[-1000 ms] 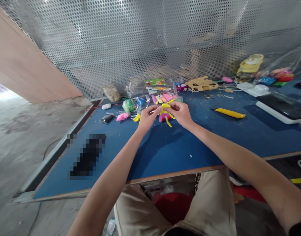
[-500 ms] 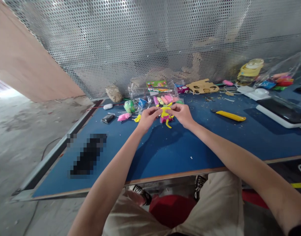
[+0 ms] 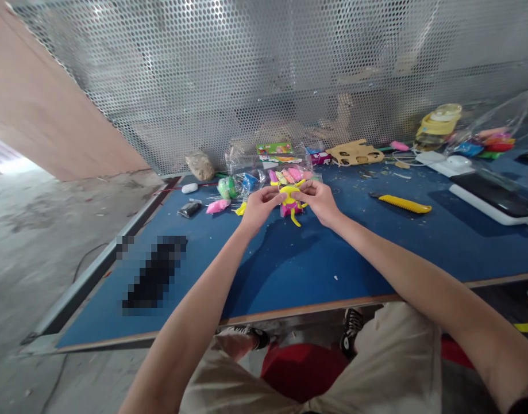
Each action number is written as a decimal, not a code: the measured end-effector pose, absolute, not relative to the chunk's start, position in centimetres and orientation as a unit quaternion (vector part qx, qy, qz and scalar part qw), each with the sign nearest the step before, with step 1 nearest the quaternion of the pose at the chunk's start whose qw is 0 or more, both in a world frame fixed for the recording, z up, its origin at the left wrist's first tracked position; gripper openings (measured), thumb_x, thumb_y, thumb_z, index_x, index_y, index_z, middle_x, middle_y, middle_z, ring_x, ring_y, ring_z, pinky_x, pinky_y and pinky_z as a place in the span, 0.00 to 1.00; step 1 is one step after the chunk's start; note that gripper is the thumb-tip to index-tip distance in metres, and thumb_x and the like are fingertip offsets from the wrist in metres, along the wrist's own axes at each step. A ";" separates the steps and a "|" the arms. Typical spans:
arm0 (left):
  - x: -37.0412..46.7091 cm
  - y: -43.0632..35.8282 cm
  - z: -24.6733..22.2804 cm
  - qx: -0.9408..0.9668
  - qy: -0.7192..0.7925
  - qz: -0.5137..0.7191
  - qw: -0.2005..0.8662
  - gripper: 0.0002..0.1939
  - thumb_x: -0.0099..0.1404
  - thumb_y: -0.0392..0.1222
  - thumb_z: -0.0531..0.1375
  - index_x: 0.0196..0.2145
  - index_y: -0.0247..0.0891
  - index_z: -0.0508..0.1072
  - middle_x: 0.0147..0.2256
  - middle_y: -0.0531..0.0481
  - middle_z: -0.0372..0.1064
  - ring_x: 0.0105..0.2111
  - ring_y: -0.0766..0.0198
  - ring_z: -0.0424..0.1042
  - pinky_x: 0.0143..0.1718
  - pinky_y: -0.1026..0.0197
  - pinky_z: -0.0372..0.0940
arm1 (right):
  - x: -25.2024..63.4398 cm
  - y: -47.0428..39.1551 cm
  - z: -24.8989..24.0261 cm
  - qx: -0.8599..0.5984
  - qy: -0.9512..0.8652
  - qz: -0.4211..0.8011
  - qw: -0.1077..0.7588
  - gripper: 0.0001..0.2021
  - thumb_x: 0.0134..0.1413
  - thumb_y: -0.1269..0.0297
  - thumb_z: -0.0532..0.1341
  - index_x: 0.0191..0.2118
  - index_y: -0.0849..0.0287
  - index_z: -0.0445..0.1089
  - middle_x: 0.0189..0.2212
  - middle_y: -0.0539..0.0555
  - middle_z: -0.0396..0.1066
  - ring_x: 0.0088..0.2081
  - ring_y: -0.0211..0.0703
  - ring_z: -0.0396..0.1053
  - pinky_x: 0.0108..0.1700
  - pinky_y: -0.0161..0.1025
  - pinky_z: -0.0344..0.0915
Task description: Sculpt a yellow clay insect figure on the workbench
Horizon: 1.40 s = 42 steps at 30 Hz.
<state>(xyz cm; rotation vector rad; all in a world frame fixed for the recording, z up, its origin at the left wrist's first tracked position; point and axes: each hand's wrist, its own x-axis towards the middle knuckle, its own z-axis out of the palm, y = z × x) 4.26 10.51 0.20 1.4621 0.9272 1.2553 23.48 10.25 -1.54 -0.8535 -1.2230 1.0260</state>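
Observation:
Between both hands is a small yellow clay figure (image 3: pixel 290 194) with thin curling limbs, one of them hanging down. My left hand (image 3: pixel 264 206) pinches its left side, thumb on the front. On the opposite side my right hand (image 3: pixel 316 201) grips it the same way. Just below the figure a magenta piece (image 3: pixel 291 210) shows; whether it is joined to the figure I cannot tell. Behind the hands lie pink and pale clay packs (image 3: pixel 295 174) in clear plastic. Left of my left hand are a yellow clay piece (image 3: pixel 241 209) and a pink clay pack (image 3: pixel 218 206).
A yellow utility knife (image 3: pixel 404 203) lies on the blue table (image 3: pixel 289 276) at the right, before a white device with a black top (image 3: pixel 498 195). A cut cardboard piece (image 3: pixel 356 153) and a yellow-lidded jar (image 3: pixel 438 127) stand by the perforated metal screen (image 3: pixel 246 75). A blurred dark object (image 3: pixel 155 273) lies left.
The yellow figure has tilted slightly, and more of its rounded yellow front now shows between my thumbs. Both hands stay almost in place, and my legs have shifted a little under the table.

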 end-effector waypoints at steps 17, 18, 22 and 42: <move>4.2 9.9 0.5 0.622 0.389 0.524 0.432 0.22 0.55 0.50 0.75 0.44 0.34 0.83 0.35 0.45 0.81 0.32 0.62 0.77 0.40 0.58 0.74 | 23.6 10.1 -1.4 -0.370 -0.556 0.440 0.600 0.19 0.42 0.47 0.75 0.37 0.56 0.83 0.34 0.54 0.82 0.34 0.46 0.77 0.36 0.41 0.71; 4.1 9.8 0.5 0.622 0.395 0.527 0.425 0.23 0.55 0.51 0.74 0.44 0.34 0.83 0.35 0.45 0.81 0.33 0.61 0.78 0.40 0.57 0.74 | 23.6 10.1 -1.4 -0.376 -0.554 0.430 0.606 0.18 0.42 0.48 0.75 0.36 0.56 0.83 0.32 0.53 0.82 0.33 0.46 0.76 0.35 0.41 0.71; 4.1 9.6 0.5 0.627 0.414 0.526 0.399 0.24 0.56 0.54 0.73 0.45 0.34 0.84 0.36 0.43 0.82 0.34 0.57 0.79 0.41 0.52 0.75 | 23.5 9.9 -1.4 -0.391 -0.553 0.404 0.615 0.16 0.43 0.49 0.75 0.33 0.56 0.82 0.29 0.53 0.80 0.30 0.44 0.74 0.34 0.41 0.68; 2.9 10.0 1.4 0.669 0.366 0.478 0.436 0.23 0.57 0.54 0.72 0.44 0.35 0.83 0.41 0.43 0.81 0.39 0.58 0.77 0.44 0.57 0.69 | 25.9 11.6 -1.4 -0.262 -0.713 0.390 0.520 0.04 0.53 0.63 0.67 0.36 0.53 0.78 0.45 0.52 0.76 0.46 0.47 0.74 0.53 0.48 0.69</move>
